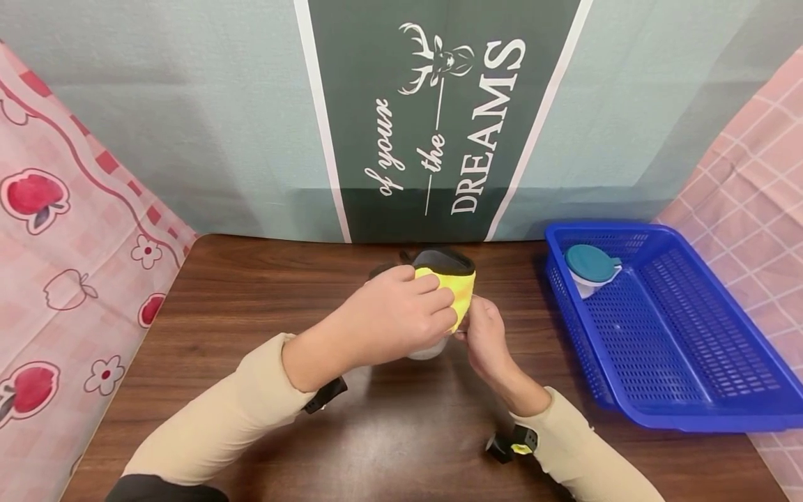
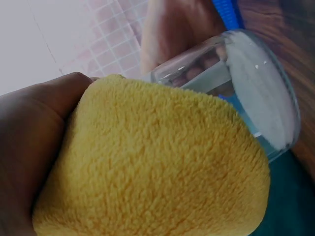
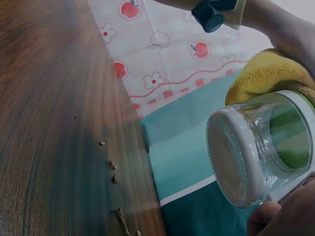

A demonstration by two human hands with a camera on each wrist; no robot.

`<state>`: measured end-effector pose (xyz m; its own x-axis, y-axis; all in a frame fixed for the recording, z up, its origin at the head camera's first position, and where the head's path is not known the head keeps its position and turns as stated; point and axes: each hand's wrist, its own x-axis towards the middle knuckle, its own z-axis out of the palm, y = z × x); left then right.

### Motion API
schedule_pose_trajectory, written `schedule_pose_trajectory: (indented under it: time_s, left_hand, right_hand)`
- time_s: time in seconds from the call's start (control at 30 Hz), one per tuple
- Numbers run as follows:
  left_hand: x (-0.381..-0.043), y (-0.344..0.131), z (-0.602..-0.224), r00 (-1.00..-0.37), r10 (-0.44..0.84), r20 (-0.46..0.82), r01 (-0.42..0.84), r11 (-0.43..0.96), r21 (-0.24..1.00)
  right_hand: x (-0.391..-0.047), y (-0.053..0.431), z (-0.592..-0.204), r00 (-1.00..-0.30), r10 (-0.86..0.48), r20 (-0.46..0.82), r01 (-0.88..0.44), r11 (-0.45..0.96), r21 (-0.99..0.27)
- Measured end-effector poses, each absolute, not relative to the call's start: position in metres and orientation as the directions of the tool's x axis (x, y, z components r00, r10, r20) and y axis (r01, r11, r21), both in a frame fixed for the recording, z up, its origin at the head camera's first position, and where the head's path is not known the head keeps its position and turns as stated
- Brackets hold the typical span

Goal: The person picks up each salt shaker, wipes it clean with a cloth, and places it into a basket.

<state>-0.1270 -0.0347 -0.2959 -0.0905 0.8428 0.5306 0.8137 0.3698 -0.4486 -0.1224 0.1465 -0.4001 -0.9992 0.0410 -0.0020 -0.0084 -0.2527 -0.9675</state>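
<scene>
My left hand grips a yellow plush cloth with a dark grey side, bunched over the upper part of a clear jar. The jar is tilted, and its whitish base shows below the cloth in the head view. Something green shows through the jar's wall in the right wrist view. On the other side, my right hand holds the jar near its side, fingers curled; its exact grip is partly hidden. In the left wrist view the cloth covers much of the jar.
At the right stands a blue perforated basket holding a white container with a teal lid. Small brown bits lie on the wooden table. A printed curtain hangs behind the table.
</scene>
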Motion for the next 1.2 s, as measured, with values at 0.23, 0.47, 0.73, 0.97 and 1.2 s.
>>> schedule_pose_trajectory:
  time_s: [0.23,0.47,0.73,0.97,1.2]
  left_hand:
    - [-0.129,-0.032,-0.300,-0.122,0.862,0.492,0.819,0.368,-0.440]
    - [-0.139,-0.034,-0.302,-0.142,0.851,0.506,0.811,0.393,-0.433]
    - [-0.154,-0.040,-0.306,-0.240,0.858,0.454,0.814,0.433,-0.387]
    - [-0.166,-0.046,-0.308,-0.295,0.849,0.439,0.799,0.471,-0.374]
    - [-0.179,-0.051,-0.311,-0.308,0.832,0.462,0.797,0.491,-0.351]
  right_hand:
    - [-0.121,0.146,-0.401,-0.999,0.048,0.013,-0.026,-0.271,-0.962]
    - [-0.122,0.145,-0.401,-0.999,0.039,0.004,-0.014,-0.278,-0.961]
    - [-0.121,0.143,-0.402,-0.999,0.039,-0.026,0.015,-0.249,-0.968]
    - [-0.119,0.142,-0.403,-0.998,0.042,-0.046,0.033,-0.268,-0.963]
    - [-0.117,0.141,-0.401,-0.997,0.041,-0.064,0.051,-0.261,-0.964]
